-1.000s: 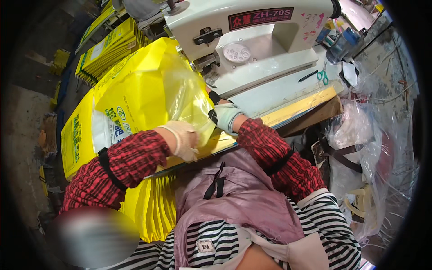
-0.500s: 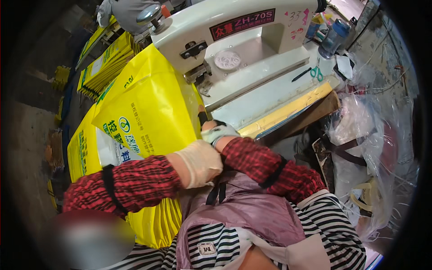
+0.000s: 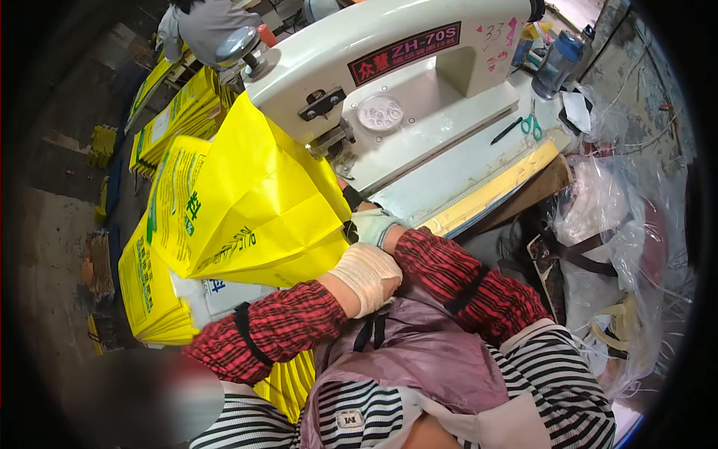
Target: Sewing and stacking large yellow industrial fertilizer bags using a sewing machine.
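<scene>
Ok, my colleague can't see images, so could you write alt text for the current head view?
A person's left hand and right hand, both pale-gloved, are close together at the edge of a creased, bright yellow sack beside a white arched machine. Teal-handled scissors and a slim black pen lie at right; flat yellow sacks are stacked behind.

Centre was bright; white sewing machine read well lit, recess under its arm shaded. Yellow bag had sheen, metal knob a hot highlight, clear plastic threw glare. Top-right edge nearly clipped. Left floor sat dim and soft. Fisheye bent outer edges, corners went black. Lower-left patch was blurred out.
</scene>
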Motion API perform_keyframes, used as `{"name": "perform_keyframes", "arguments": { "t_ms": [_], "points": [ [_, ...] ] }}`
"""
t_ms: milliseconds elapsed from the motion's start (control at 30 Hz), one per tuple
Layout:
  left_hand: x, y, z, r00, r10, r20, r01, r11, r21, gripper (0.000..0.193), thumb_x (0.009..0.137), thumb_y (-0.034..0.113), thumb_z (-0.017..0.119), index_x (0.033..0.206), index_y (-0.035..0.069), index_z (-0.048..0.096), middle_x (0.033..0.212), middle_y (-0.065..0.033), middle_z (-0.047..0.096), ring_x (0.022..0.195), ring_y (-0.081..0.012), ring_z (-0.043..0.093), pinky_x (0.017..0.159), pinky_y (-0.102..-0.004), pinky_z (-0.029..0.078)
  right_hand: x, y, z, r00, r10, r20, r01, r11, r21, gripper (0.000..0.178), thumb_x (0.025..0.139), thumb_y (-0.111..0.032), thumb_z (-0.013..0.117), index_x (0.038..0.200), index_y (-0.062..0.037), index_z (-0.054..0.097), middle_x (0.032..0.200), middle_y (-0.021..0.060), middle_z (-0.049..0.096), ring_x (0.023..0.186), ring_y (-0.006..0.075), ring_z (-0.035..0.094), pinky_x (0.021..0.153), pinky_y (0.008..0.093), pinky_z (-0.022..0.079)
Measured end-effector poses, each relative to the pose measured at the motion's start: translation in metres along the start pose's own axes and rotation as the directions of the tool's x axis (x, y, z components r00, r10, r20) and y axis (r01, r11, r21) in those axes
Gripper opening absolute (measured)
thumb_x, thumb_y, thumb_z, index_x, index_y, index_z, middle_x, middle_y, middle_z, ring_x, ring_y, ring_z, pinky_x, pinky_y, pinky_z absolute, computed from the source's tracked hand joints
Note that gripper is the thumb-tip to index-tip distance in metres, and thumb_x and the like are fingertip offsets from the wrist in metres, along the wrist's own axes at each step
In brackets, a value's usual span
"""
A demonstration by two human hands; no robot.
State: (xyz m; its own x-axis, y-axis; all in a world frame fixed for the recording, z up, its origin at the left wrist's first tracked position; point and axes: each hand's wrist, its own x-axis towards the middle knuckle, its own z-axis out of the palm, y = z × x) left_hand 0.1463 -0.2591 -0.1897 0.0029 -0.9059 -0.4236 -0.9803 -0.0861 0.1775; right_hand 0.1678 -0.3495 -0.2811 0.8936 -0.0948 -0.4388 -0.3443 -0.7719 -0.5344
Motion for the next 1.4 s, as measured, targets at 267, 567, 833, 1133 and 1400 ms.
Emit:
{"name": "perform_keyframes", "arguments": {
  "t_ms": [267,567,833,1133,1400],
  "points": [
    [-0.059,-0.021,-0.117,0.986,-0.092,0.136,0.048,0.955,0.292,0.015,0.065,0.025,0.065,0.060,0.011,0.063,0.056,-0.0098,0.057,0.063,-0.0291,0.061,0.057,-0.0406,0.045,-0.031,-0.022,-0.021,0.989,-0.136,-0.067,0.126,0.983,-0.135,0.070,0.093,-0.046,0.035,0.147,-0.0125,0.006,0.099,0.0184,0.066,0.088,0.0336,0.065,0.073,0.0421,0.051],
    [-0.019,0.010,0.004,0.994,-0.091,0.056,0.101,0.975,-0.198,0.026,0.069,0.031,0.063,0.068,0.005,0.065,0.066,-0.0195,0.061,0.066,-0.0378,0.062,0.060,-0.0434,0.050,-0.008,-0.025,-0.021,0.990,0.052,-0.134,-0.060,0.997,-0.053,0.055,0.092,-0.043,0.034,0.135,-0.0091,0.040,0.104,0.0247,0.064,0.092,0.0392,0.063,0.081,0.0470,0.049],
    [-0.067,-0.039,-0.099,0.966,-0.185,0.179,0.175,0.982,0.073,0.030,0.068,0.036,0.064,0.065,0.006,0.063,0.062,-0.0164,0.057,0.060,-0.0344,0.060,0.055,-0.0407,0.049,0.012,-0.006,-0.008,0.971,0.175,0.162,-0.186,0.981,0.059,0.068,0.095,-0.054,0.013,0.136,-0.0070,0.040,0.117,0.0211,0.059,0.103,0.0374,0.060,0.089,0.0459,0.046],
    [-0.043,0.009,-0.026,0.946,0.061,0.318,0.095,0.887,-0.453,0.028,0.073,0.030,0.066,0.083,0.005,0.066,0.080,-0.0193,0.064,0.078,-0.0332,0.063,0.069,-0.0384,0.051,-0.025,0.025,0.015,0.941,-0.240,-0.237,0.314,0.879,0.358,0.061,0.089,-0.037,0.049,0.142,-0.0151,0.030,0.103,0.0240,0.062,0.090,0.0398,0.061,0.079,0.0414,0.047],
    [-0.061,-0.033,0.039,0.983,0.073,-0.170,-0.080,0.996,-0.036,0.025,0.085,0.024,0.062,0.099,0.003,0.063,0.073,-0.0081,0.061,0.079,-0.0221,0.063,0.074,-0.0303,0.049,-0.043,0.028,0.033,0.941,-0.165,-0.296,0.312,0.763,0.566,0.057,0.092,-0.042,0.047,0.136,-0.0072,0.040,0.111,0.0238,0.059,0.102,0.0360,0.057,0.087,0.0377,0.044]
  ]
}}
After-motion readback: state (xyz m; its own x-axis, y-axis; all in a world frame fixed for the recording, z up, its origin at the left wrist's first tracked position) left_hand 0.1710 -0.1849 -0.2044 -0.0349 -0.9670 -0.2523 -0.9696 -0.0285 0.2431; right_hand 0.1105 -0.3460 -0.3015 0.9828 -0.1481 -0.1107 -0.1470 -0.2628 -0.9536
